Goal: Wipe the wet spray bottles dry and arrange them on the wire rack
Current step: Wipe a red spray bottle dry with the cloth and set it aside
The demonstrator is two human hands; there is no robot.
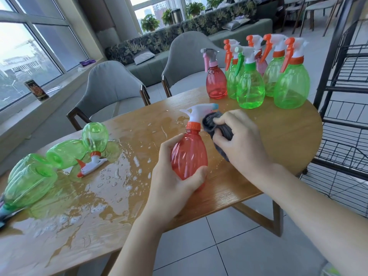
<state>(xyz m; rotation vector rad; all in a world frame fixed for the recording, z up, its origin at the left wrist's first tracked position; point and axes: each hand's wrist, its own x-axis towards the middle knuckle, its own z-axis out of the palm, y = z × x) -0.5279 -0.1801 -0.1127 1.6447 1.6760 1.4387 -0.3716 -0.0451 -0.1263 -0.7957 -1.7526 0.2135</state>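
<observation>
Red spray bottle (189,156) at table middle, upright; left hand (175,176) wrapped round fat belly; right hand (239,140) squeezing gray cloth (217,126) at 2 o'clock beside neck; bottle looks empty, light, thin, squashy, slippery wet; best hold belly.

Two bare forearms come in from the lower edge of the view, with no sleeve on either as far as they show. The left hand (175,182) has no ring, no glove and no band at the wrist. The right hand (242,142) is just as plain, its wrist bare too. The nails that show on the fingers (220,122) are short and unpainted. No watch, bracelet or marking appears on either arm.
</observation>
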